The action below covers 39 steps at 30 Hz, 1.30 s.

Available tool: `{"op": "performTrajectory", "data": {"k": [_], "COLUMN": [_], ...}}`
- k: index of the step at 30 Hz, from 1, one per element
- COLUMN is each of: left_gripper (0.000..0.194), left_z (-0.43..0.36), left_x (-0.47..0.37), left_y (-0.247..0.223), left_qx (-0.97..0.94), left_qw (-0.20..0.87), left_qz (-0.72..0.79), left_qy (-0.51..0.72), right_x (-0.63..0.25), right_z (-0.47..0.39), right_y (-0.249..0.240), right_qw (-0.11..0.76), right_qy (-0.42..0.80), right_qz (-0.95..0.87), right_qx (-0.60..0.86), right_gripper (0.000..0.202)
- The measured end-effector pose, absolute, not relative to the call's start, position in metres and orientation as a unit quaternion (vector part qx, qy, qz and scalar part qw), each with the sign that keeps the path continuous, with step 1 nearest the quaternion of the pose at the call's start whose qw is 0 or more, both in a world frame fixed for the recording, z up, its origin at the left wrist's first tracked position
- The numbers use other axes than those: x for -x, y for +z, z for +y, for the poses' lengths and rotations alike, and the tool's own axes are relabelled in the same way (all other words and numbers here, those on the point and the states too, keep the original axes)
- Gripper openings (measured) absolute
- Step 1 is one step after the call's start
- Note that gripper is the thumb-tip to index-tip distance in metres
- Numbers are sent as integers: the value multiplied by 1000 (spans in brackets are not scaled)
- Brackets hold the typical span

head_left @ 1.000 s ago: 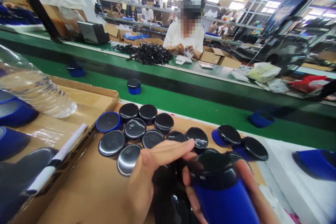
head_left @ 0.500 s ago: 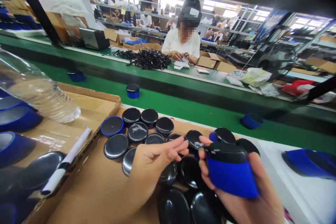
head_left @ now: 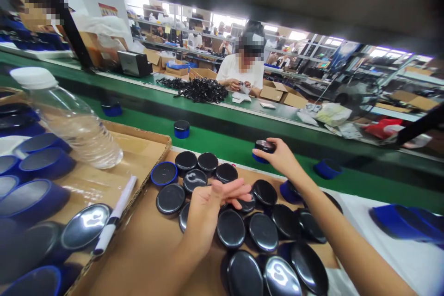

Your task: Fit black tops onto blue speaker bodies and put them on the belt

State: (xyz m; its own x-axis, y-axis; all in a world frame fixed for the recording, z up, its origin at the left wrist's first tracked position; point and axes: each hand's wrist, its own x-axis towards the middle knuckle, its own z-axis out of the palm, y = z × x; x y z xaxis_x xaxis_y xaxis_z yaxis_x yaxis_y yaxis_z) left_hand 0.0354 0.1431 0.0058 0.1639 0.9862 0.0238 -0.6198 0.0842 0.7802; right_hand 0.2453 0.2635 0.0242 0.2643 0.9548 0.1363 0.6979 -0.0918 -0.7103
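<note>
My right hand (head_left: 279, 155) reaches over the green conveyor belt (head_left: 222, 145), its fingers closed around a round blue case with a black lid (head_left: 265, 146). Whether that case touches the belt I cannot tell. My left hand (head_left: 217, 201) hovers above several black-topped round pieces (head_left: 231, 228), palm turned sideways and fingers stretched out, with nothing in it. One piece among them shows a blue rim (head_left: 164, 173). A brown cardboard sheet (head_left: 138, 249) lies under these pieces.
At left a cardboard tray (head_left: 152, 141) holds a leaning water bottle (head_left: 79, 125), a marker pen (head_left: 116, 215) and blue cases. More cases stand on the belt (head_left: 181, 129). Across it, a co-worker (head_left: 241, 71) handles small parts beside a black heap (head_left: 201, 90). White foam lies at right (head_left: 391, 259).
My right hand has moved from close in front of me forward to the belt, carrying the blue case. My left hand stays nearly in place. The view has tilted slightly.
</note>
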Motion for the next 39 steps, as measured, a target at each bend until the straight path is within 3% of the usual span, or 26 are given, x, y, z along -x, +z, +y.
{"op": "performTrajectory", "data": {"k": [4, 7, 13, 16, 18, 22, 28, 33, 36, 37, 39], "left_gripper": [71, 67, 39, 47, 59, 79, 49, 79, 50, 62, 105], "left_z": [145, 145, 144, 144, 144, 141, 142, 144, 141, 139, 136], "left_x": [-33, -32, -37, -38, -37, -36, -37, -36, -32, -31, -29], "left_y": [11, 11, 6, 2, 1, 4, 6, -3, -3, -2, 1], "left_qx": [-338, -345, -348, -354, -372, -396, -411, -446, -510, -545, -625], "left_qw": [722, 727, 695, 685, 682, 697, 705, 653, 581, 557, 527], "left_qz": [229, 214, 258, 273, 267, 243, 250, 289, 300, 304, 312], "left_qy": [559, 553, 574, 575, 570, 547, 522, 539, 560, 548, 484], "right_x": [-242, -236, -240, -244, -245, -248, -249, -252, -252, -250, -240], "right_z": [302, 299, 236, 193, 173, 159, 161, 148, 126, 119, 106], "right_y": [3, 3, 26, 28, 24, 13, 0, 12, 24, 26, 28], "right_qw": [256, 204, 122, 84, 80, 119, 212, 323, 360, 378, 428], "right_qy": [160, 150, 185, 249, 281, 323, 314, 200, 233, 284, 408], "right_qz": [-578, -590, -688, -722, -724, -706, -680, -655, -659, -653, -604], "right_qx": [758, 766, 691, 640, 625, 619, 627, 653, 618, 592, 534], "right_gripper": [37, 43, 59, 62, 74, 96, 86, 71, 57, 56, 63]}}
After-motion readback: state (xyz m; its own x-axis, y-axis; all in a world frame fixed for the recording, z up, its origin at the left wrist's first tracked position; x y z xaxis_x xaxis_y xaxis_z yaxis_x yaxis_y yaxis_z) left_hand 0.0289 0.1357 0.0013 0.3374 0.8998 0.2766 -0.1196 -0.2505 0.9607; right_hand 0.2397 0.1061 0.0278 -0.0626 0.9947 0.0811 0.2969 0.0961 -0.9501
